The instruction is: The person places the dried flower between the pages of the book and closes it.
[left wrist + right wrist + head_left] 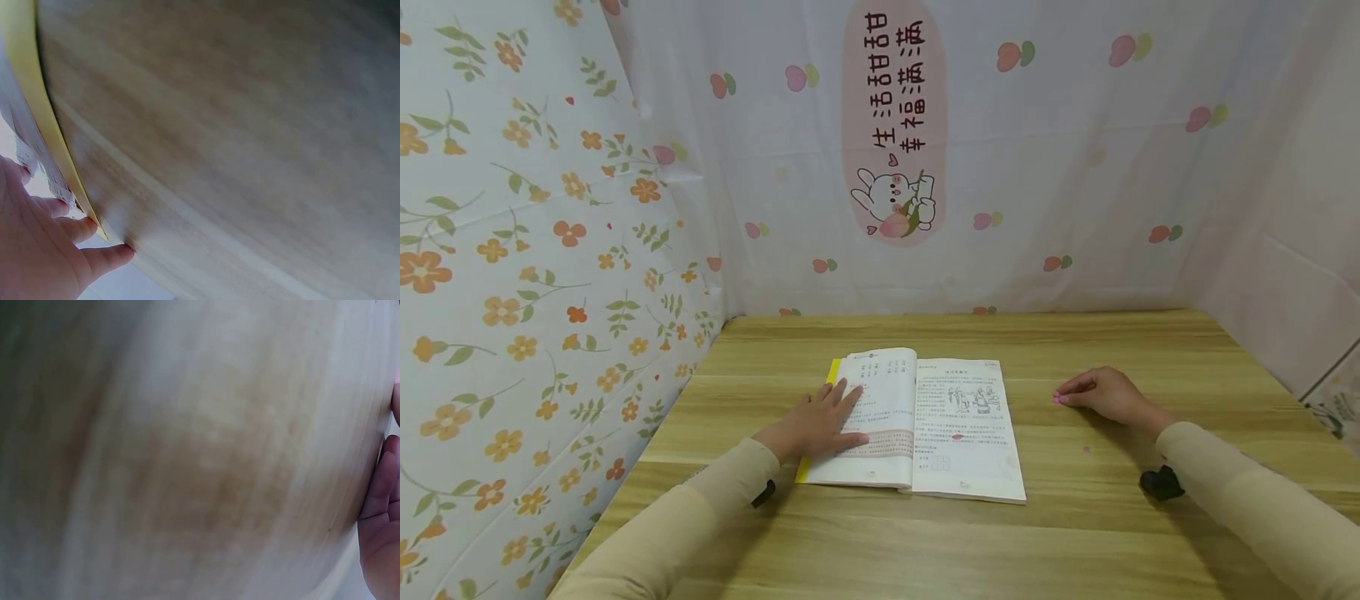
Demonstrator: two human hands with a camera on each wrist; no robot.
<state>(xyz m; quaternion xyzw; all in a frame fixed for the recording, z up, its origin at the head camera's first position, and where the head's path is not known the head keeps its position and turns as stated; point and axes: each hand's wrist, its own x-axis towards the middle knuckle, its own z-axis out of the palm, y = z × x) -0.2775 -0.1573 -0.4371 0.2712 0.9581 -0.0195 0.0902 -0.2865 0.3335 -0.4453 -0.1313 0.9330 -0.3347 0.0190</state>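
Note:
An open book (958, 417) with printed pages and a line drawing lies on the table, its yellow cover edge (47, 119) showing at the left. My left hand (820, 423) rests on the left page with its fingers spread. To the right of the book, my right hand (1108, 393) pinches a small pink piece (1057, 398) between thumb and fingers, low over the tabletop; its exact kind is too small to tell. In the right wrist view only part of the right hand (380, 512) shows, at the right edge.
A small pink bit (957, 437) lies on the right page, and a fainter one (1086, 450) is on the wooden table (880, 542). Patterned cloth (1037, 167) hangs behind the table, and floral cloth (542, 333) at the left.

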